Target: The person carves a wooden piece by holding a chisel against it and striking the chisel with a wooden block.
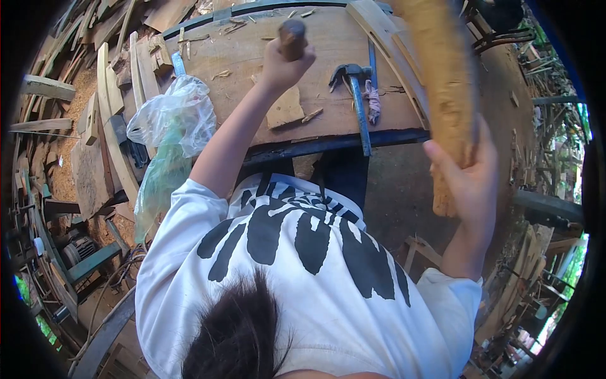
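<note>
My left hand (287,63) is closed around a dark wooden tool handle (292,36), held upright over the workbench (252,38). The rounded top of the handle points toward me, and its lower end is hidden below my fist. In my right hand (470,170) is a thick, rough wooden club (448,95), raised on the right and blurred toward its far end. Below my left wrist lies a flat block of wood (285,110) with a few chips. A claw hammer (360,107) with a blue handle rests across the bench's near edge.
A cloth-wrapped blue tool (373,101) lies beside the hammer. Long shaped timbers (385,54) run along the bench's right side. Plastic bags (173,120) hang at its left edge. Wood offcuts (95,170) crowd the left floor, near a motor (79,249).
</note>
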Motion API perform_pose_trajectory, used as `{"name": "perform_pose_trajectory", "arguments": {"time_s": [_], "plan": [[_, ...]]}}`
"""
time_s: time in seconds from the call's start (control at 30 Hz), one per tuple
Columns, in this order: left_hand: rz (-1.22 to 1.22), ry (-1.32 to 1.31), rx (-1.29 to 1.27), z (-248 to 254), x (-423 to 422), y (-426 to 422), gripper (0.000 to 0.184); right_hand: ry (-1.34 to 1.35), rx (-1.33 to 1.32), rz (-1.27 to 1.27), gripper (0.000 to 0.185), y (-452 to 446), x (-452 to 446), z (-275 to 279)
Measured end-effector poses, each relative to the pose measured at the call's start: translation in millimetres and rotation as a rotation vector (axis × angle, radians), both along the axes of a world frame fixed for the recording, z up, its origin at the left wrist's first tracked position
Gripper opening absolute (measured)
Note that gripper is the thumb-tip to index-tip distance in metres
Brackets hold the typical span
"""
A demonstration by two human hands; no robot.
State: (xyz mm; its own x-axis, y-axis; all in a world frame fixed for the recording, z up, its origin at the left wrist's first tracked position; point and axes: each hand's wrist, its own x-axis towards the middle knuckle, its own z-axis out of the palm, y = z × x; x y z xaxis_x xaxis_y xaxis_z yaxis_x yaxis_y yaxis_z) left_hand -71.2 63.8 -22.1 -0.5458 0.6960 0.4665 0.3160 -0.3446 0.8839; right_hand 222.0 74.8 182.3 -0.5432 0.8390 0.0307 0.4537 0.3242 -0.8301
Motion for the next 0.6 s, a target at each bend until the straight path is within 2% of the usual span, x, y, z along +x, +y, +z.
{"name": "perform_pose_trajectory", "arguments": {"time_s": [0.03,0.13,0.2,0.27,0.33,0.4,0.47,0.57,0.6], "plan": [[-0.006,-0.040,0.026,-12.2,-6.3,-5.0,0.012,0.144,0.022,-0.071,0.044,-0.4,0.6,-0.3],[-0.065,-0.136,0.129,-31.4,-12.6,-23.8,0.013,0.222,-0.054,-0.146,0.036,4.0,12.7,-12.6],[-0.110,-0.192,0.201,-39.3,-7.0,-37.8,0.014,0.214,-0.160,-0.174,0.037,7.1,19.8,-28.4],[-0.214,-0.281,0.453,-44.4,-4.3,-46.3,0.016,0.215,-0.263,-0.204,0.038,9.1,24.9,-44.6],[-0.220,-0.236,0.521,-51.4,-0.5,-49.9,0.016,0.075,-0.373,-0.229,0.035,9.7,28.7,-59.2],[-0.161,-0.178,0.603,-59.7,4.8,-55.4,0.014,0.065,-0.377,-0.222,0.034,6.8,30.8,-71.5],[-0.103,-0.161,0.568,-69.5,10.5,-60.5,0.011,0.060,-0.412,-0.217,0.034,4.1,32.8,-80.3],[0.219,-0.378,0.580,-70.1,17.8,-62.0,0.011,0.074,-0.435,-0.237,0.034,-1.4,34.1,-88.4],[0.219,-0.378,0.576,-68.8,15.8,-61.6,0.011,0.061,-0.459,-0.253,0.035,-3.2,35.1,-90.0]]}}
